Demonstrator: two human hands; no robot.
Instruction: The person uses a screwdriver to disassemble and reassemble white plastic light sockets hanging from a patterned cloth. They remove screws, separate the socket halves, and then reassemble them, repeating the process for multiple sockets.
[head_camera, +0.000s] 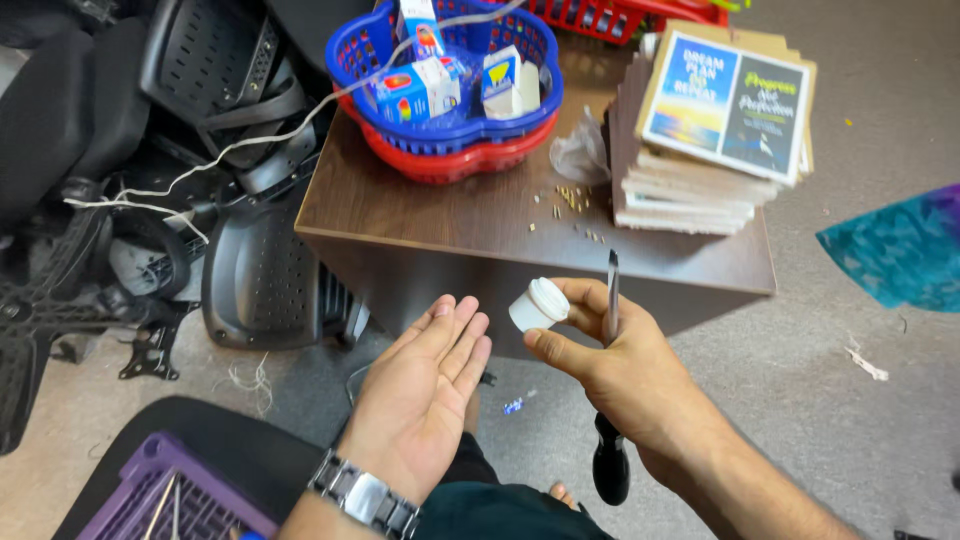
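My left hand (425, 385) is held palm up with the fingers together and flat, nothing in it; a metal watch (365, 497) is on its wrist. My right hand (610, 365) grips a small white round container (538, 304) between thumb and fingers, tipped toward the left palm. The same hand also holds a screwdriver (611, 400), its metal shaft pointing up past the fingers and its black handle hanging below the wrist.
A brown wooden table (440, 215) carries a blue basket (440, 75) of small boxes nested in a red one, a stack of framed pictures (715, 130), a crumpled plastic bag (580, 155) and scattered small screws (572, 205). Black chair parts (200, 170) lie left. A purple crate (170, 495) sits lower left.
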